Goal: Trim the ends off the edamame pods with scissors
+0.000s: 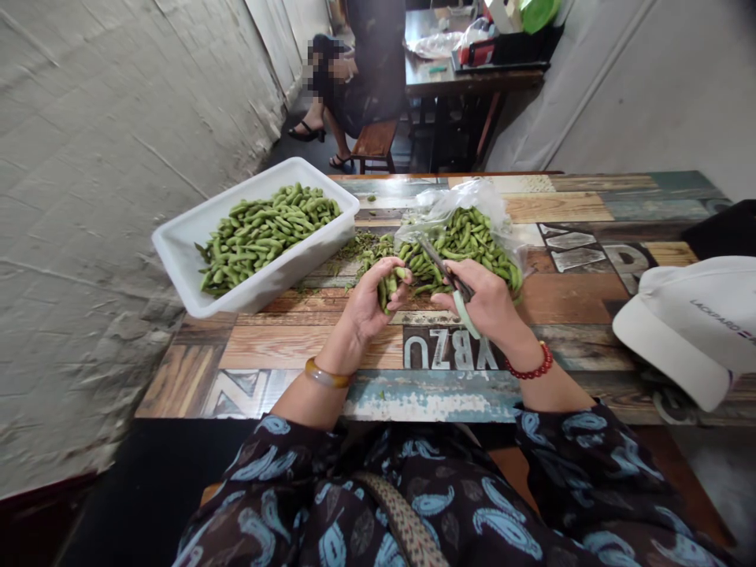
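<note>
Several green edamame pods (387,290) are held in the curled fingers of my left hand (373,298), above the table's middle. My right hand (485,298) is closed around a pair of scissors (435,258) with pale green handles, the blades pointing up and left towards the pods. Behind my right hand a pile of edamame pods (472,240) spills from a clear plastic bag (485,195). To the left, a white plastic tub (260,293) holds many more pods. Small trimmed bits (367,246) lie between tub and pile.
The patchwork wood-print table (307,339) spans the view. A white cap (685,315) lies at its right, near a black item (724,228). A rough wall (118,157) runs along the left. Behind, a person sits on a wooden stool (376,140) near another table (425,75).
</note>
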{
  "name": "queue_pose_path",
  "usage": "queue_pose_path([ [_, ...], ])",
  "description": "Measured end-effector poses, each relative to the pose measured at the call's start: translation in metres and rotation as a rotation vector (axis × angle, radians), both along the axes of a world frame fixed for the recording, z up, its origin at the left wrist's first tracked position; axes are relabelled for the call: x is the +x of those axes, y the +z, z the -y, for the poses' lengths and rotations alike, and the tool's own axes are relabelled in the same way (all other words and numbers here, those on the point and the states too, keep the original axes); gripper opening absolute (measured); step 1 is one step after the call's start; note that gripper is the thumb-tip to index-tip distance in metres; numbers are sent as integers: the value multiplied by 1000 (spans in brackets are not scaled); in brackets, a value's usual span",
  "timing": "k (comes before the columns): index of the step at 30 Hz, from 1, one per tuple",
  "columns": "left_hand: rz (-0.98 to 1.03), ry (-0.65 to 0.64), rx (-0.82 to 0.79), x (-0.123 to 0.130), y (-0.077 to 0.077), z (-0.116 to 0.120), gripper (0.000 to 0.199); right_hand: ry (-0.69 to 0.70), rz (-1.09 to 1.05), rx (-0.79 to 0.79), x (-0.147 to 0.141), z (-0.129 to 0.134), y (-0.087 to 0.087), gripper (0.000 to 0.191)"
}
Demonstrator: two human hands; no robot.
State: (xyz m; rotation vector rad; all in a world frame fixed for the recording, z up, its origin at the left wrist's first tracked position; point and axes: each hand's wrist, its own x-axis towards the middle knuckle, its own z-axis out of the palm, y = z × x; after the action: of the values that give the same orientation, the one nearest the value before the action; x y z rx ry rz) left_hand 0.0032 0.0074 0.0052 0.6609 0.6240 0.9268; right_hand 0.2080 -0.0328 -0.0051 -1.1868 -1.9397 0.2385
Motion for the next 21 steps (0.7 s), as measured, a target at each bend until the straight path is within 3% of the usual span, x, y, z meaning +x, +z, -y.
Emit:
queue_pose_path([
  [6, -256, 84, 120, 0, 3, 4, 30, -33, -46, 57, 5, -5, -1, 47],
  [10, -370, 237, 295, -14, 29, -3, 25, -51, -73, 39, 4, -6, -3, 46],
  [15, -684, 567, 673, -58, 72, -56, 23, -26, -80, 54, 3, -5, -4, 45],
  [18, -897, 750, 795, -93, 83, -99, 19, -26, -86, 48, 3, -5, -3, 45],
  [21, -1102, 655, 855, -118, 83, -120, 14, -47, -113, 27, 5, -5, -1, 44],
])
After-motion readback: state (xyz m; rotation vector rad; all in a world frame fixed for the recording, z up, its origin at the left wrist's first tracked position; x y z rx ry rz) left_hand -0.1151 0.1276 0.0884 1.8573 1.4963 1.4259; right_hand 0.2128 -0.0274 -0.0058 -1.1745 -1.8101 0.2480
